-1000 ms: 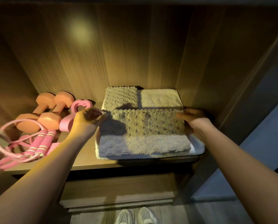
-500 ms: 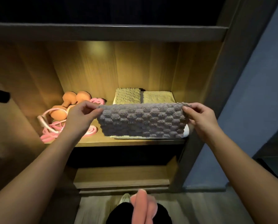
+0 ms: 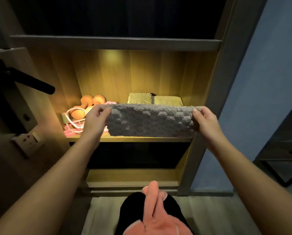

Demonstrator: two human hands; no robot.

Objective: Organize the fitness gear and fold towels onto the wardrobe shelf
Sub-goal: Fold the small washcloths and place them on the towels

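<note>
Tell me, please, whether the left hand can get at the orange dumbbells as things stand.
Probably, once freed: the left hand grips one end of the grey towel, but the orange dumbbells lie just beyond it on the shelf, with nothing between.

3 towels (image 3: 152, 120), 2 dumbbells (image 3: 86, 100), 1 pink rope (image 3: 72, 131) and 2 hands (image 3: 95, 119).

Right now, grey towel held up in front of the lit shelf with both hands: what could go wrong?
1. The grey towel hangs from its two ends only, gripped by the left hand and right hand; a slip at either end would likely drop it.
2. The pink rope lies loose beside the left hand; setting the towel down could catch it.
3. Pushing in too far may shove the folded towels at the back.
</note>
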